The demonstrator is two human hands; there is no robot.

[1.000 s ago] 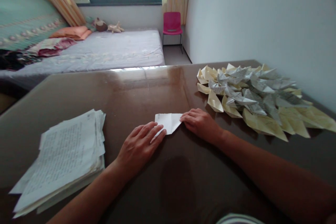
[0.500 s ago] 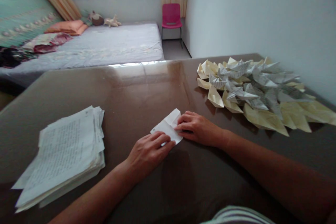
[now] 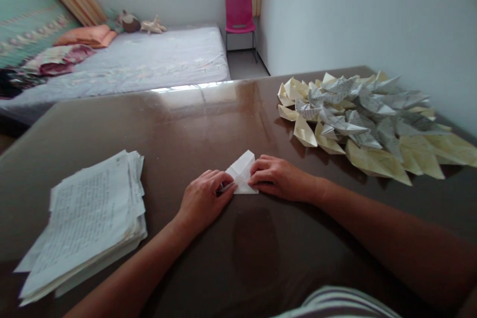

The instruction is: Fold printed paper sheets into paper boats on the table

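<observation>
A small folded sheet of white paper (image 3: 244, 171) lies on the brown glossy table between my hands. My left hand (image 3: 206, 194) pinches its left corner between thumb and fingers, and that corner is lifted and bent. On the opposite edge, my right hand (image 3: 276, 177) grips the paper with curled fingers and the thumb below. Parts of both side edges are hidden under my fingers.
To the left lies a stack of printed sheets (image 3: 93, 208). A pile of folded paper boats (image 3: 346, 114), cream and grey-white, covers the table's right side by the wall. Beyond the table (image 3: 179, 139) stand a bed (image 3: 164, 59) and a pink chair (image 3: 239, 15).
My left hand has shifted a little left and now pinches the paper's left corner, folding it up. The paper has turned slightly; my right hand stays on its right edge.
</observation>
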